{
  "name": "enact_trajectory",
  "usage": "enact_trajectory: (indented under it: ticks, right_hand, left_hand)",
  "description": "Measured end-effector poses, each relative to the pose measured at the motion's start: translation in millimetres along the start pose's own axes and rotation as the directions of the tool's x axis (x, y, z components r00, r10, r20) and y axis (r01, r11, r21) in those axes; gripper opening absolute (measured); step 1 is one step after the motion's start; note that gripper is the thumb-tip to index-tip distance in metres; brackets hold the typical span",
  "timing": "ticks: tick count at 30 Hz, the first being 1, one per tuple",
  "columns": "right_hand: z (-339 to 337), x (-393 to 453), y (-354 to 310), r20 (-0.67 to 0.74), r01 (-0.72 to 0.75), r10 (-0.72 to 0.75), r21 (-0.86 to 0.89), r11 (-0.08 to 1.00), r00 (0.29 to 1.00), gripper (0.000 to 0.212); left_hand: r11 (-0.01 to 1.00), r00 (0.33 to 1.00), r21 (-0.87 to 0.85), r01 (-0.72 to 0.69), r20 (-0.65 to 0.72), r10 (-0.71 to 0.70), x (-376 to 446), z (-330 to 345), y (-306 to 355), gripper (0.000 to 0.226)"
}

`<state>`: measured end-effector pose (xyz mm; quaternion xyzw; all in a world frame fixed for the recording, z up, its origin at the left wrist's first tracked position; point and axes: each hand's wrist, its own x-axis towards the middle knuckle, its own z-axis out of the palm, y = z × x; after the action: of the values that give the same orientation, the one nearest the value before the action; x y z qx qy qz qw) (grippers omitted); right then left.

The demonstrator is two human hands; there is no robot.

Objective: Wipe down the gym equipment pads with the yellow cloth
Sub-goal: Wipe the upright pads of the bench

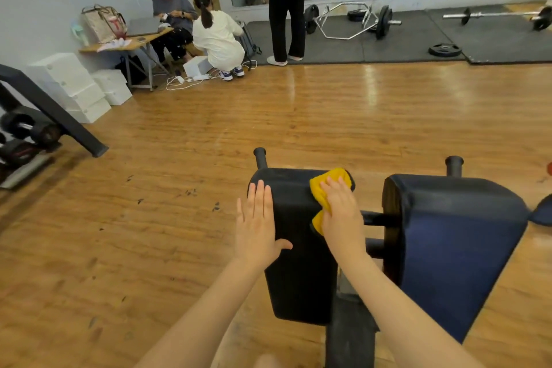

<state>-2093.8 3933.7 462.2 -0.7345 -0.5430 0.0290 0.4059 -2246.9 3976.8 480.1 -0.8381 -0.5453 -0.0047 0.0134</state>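
Right hand (340,207) lies flat, fingers straight, pressing the yellow cloth (324,193) onto the top right edge of the left pad (294,248). Left hand (257,225) lies open and flat on the same pad's left side, holding nothing. Right pad (451,236) sits just beside, untouched.

Yellow cloth (324,188) on a black pad (294,248), beside a navy pad (454,242), over wood-grain brown floor (209,158).
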Motion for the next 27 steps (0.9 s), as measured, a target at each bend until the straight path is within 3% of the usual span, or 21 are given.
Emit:
enact_trajectory:
  ticks: [4,7,10,13,16,21,24,27]
  right_hand:
    - [-20.3,-5.3,-2.4,0.192,-0.028,0.034,-0.034,0.999,0.981,0.055]
    - [-43.0,-3.1,-8.2,0.399,-0.119,0.117,-0.021,0.993,0.910,0.057]
    - [-82.4,-11.1,-18.0,0.486,-0.308,0.266,0.006,0.951,0.832,0.050]
    - [-128.7,-36.6,-19.4,0.425,-0.581,0.472,0.173,0.795,0.772,0.032]
    - [-172.3,-73.7,-5.1,0.227,-0.739,0.703,0.217,0.638,0.674,0.021]
    - [-263.8,-156.4,36.2,0.137,-0.856,0.863,0.276,0.437,0.485,0.029]
    - [-332.2,-222.5,60.0,0.008,-0.909,0.952,0.300,0.290,0.306,0.030]
    - [-395.4,-295.8,81.1,-0.079,-0.922,0.994,0.375,0.098,0.074,0.031]
  left_hand:
    - [1.000,0.996,0.004,0.022,0.082,-0.022,-3.2,-14.1,5.5,0.118]
    - [1.000,0.988,-0.005,0.025,0.154,-0.024,-4.3,-31.9,9.6,0.105]
    - [0.999,0.968,-0.041,0.006,0.249,0.004,-4.3,-55.1,11.3,0.093]
    - [0.989,0.957,-0.148,-0.013,0.283,0.055,-4.5,-77.2,23.1,0.079]
    - [0.933,0.907,-0.297,-0.203,0.301,0.294,-18.1,-91.6,74.4,0.066]
    - [0.774,0.668,-0.400,-0.491,0.397,0.629,-47.8,-90.9,192.5,0.057]
    - [0.746,0.556,-0.471,-0.470,0.499,0.665,-70.8,-88.7,258.2,0.053]
    - [0.785,0.490,-0.499,-0.367,0.614,0.619,-96.6,-88.5,327.3,0.051]
